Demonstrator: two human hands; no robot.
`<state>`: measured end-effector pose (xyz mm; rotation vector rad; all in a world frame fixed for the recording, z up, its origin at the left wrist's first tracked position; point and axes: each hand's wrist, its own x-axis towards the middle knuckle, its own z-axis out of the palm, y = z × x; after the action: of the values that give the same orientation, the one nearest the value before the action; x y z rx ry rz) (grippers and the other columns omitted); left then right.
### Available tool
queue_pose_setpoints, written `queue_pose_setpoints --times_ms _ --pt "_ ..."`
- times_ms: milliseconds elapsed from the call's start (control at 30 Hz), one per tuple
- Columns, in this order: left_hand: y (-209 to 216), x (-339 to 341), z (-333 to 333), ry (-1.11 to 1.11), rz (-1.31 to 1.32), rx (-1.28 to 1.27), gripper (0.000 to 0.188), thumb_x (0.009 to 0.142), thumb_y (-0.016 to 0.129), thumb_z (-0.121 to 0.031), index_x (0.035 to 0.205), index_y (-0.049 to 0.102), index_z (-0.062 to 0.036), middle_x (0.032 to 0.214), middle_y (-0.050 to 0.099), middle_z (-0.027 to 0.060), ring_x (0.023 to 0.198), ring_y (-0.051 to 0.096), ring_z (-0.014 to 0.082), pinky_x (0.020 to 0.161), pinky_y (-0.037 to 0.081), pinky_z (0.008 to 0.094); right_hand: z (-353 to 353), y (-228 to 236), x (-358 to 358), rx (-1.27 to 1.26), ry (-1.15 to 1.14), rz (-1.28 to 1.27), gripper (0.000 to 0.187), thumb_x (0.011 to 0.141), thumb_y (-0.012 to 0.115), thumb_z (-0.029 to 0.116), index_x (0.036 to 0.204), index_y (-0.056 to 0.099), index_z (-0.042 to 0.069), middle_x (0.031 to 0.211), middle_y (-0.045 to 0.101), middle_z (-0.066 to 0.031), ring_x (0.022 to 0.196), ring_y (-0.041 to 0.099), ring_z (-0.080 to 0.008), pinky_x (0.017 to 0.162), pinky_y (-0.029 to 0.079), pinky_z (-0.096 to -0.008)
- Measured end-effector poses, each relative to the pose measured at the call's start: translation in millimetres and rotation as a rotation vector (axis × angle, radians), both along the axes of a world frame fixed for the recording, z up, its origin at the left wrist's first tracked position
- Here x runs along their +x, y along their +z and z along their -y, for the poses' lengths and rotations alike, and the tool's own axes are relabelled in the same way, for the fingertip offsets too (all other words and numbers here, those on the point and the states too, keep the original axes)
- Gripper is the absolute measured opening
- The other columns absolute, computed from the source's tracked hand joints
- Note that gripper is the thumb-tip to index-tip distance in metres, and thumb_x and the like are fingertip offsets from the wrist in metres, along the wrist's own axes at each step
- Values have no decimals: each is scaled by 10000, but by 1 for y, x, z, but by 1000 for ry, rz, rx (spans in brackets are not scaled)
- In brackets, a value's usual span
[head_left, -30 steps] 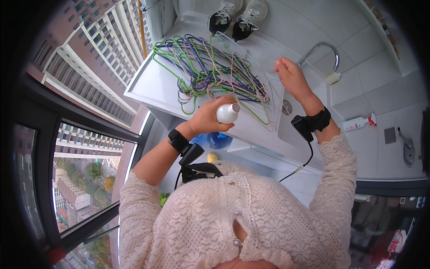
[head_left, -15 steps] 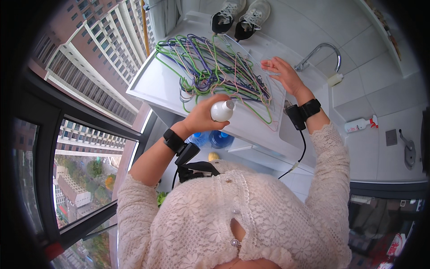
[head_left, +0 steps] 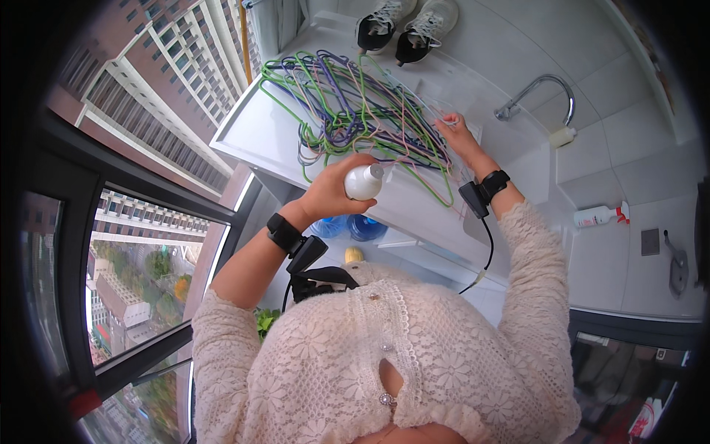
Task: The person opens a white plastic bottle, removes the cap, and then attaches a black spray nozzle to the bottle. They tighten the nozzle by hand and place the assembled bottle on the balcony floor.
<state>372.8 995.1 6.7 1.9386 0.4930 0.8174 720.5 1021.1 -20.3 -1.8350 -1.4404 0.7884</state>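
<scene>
One bottle [head_left: 362,183] in left grip [head_left: 334,186], many hangers [head_left: 345,130], two shoes [head_left: 429,31]

Hangers [head_left: 345,132] on the counter [head_left: 240,132], shoes [head_left: 427,31] behind, faucet [head_left: 546,78] to the right, bottle [head_left: 362,183] before them.

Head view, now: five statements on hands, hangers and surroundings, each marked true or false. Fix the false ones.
1. The left hand holds a white bottle. True.
2. The right hand grips the faucet. False: it is at the right side of the hangers, apart from the faucet.
3. The hangers are all green. False: purple and pink ones are mixed in.
4. The shoes are beyond the hangers. True.
5. The spray bottle has a green trigger. False: it is red.
</scene>
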Motion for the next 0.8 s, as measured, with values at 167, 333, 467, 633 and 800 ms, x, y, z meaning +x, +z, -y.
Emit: queue_pose_setpoints --times_ms 167,333,467,633,800 --pt "-1 2 -1 12 -8 4 596 642 778 -185 1171 522 -85 1104 604 117 987 605 301 859 473 351 12 -13 10 -131 -109 -201 393 967 474 424 1157 486 81 792 519 1 648 474 -68 598 392 -217" --pt "-1 8 -1 6 -5 14 598 640 780 -180 1171 523 -84 1113 600 118 992 602 302 863 472 349 3 -3 24 246 -22 34 402 981 434 436 1037 591 70 606 386 54 481 347 -45 469 311 -208" --pt "0 11 -1 -29 -19 -39 607 636 785 -151 1181 528 -79 1152 576 108 1047 575 260 907 441 336 7 38 35 210 -58 -104 396 995 406 419 1020 608 79 567 335 64 450 293 -34 412 253 -213" --pt "2 12 1 -44 -11 -64 613 634 789 -132 1185 530 -69 1168 565 103 1075 560 235 928 425 329 18 84 49 145 -225 -533 363 1004 388 377 1001 579 68 566 293 59 433 240 -48 391 207 -235" --pt "5 12 3 -58 20 -68 616 632 789 -122 1187 529 -69 1166 566 99 1077 558 229 928 421 322 25 82 59 242 -416 -779 329 1007 376 351 988 545 69 566 293 45 420 214 -64 385 180 -242"
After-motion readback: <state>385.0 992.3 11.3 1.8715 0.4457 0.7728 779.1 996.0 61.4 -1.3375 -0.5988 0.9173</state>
